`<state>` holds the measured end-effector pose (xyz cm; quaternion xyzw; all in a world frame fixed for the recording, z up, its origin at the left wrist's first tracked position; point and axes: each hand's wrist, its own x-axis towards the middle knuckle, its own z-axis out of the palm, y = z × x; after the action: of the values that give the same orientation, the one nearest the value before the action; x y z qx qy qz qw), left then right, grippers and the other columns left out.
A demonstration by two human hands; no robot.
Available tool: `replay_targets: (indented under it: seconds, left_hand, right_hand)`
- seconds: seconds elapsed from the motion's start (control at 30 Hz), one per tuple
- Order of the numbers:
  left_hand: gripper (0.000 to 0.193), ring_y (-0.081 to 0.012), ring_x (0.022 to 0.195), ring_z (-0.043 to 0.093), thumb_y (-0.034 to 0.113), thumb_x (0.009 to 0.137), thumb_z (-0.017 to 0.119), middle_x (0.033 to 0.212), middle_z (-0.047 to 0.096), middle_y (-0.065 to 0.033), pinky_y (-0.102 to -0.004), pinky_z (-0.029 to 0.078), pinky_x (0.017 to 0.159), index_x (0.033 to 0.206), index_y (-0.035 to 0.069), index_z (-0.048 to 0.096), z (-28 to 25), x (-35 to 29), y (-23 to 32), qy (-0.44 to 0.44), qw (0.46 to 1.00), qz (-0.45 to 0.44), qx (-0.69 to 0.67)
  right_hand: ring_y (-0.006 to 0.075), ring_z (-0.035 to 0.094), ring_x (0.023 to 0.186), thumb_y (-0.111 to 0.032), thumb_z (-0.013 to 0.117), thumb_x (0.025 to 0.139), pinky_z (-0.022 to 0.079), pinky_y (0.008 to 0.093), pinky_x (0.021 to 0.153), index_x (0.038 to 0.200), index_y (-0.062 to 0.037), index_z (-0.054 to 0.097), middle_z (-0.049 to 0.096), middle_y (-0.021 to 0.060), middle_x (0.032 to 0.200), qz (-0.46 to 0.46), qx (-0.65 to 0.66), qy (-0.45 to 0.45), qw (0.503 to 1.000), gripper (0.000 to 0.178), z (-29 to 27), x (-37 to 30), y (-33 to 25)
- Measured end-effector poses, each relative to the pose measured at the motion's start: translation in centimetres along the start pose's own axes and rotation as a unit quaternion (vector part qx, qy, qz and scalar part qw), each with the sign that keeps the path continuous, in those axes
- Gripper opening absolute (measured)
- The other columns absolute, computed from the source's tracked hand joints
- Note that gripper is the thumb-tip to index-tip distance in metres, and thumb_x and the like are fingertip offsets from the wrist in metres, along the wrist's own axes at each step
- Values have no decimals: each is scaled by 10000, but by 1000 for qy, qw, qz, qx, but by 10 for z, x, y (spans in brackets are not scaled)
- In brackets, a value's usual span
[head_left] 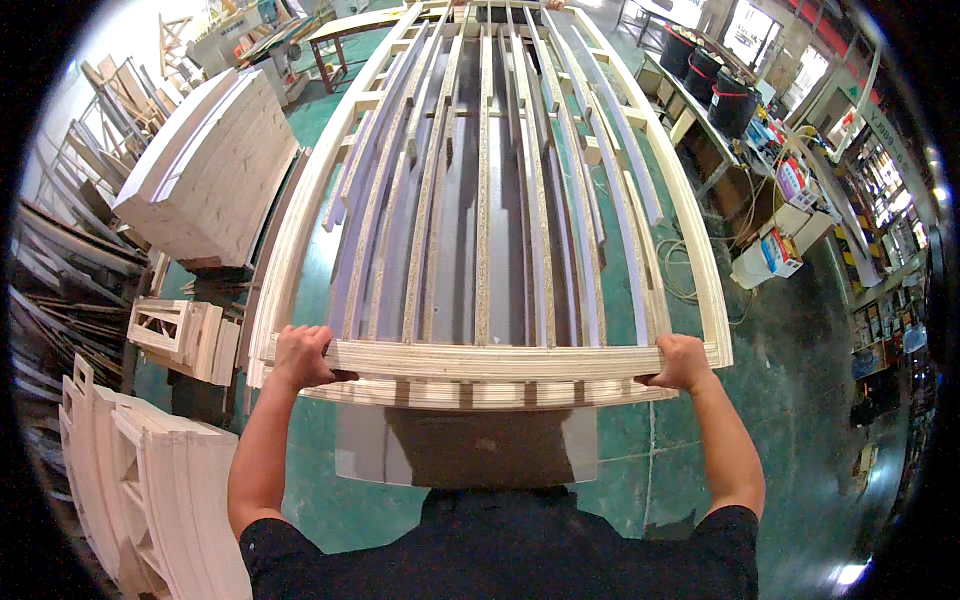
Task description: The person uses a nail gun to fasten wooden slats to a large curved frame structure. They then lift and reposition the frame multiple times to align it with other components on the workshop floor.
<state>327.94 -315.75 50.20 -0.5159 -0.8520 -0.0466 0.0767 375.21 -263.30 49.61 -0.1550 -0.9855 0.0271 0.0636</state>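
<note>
A long pale wooden frame stretches away from me, its near rail running crosswise in front of my body. My left hand is wrapped round the left end of that rail, thumb side up. Near the right end, my right hand grips the same rail, fingers curled beneath it. Inside the frame, several long narrow slats with speckled edges run lengthwise. Below the near rail shows a second layered wooden edge. Under it lies a smooth grey-brown panel, partly in shadow.
A co-worker's hand is at the frame's far end. Stacked boards and bundles of wooden frames stand on the left. On the right are a workbench with black buckets, a white box and coiled hose on the floor.
</note>
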Motion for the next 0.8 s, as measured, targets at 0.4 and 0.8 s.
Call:
replay_targets:
  seconds: [0.4, 0.8]
  left_hand:
    - [684, -366, 764, 678, 677, 567, 886, 750, 654, -124, -495, 491, 694, 772, 98, 586, 6, 120, 201, -33, 999, -23, 4]
    - [773, -375, 792, 697, 788, 574, 836, 823, 707, -128, -506, 525, 689, 850, 96, 627, 31, 275, 367, -34, 998, -43, -11]
  right_hand:
    - [377, 695, 779, -592, 922, 568, 561, 484, 701, 799, -72, 595, 681, 143, 799, -11, -4, -18, 1000, 657, -67, -36, 236]
    - [395, 724, 838, -656, 889, 579, 580, 492, 740, 851, -58, 612, 713, 191, 845, 26, -15, -43, 999, 713, -87, -25, 455]
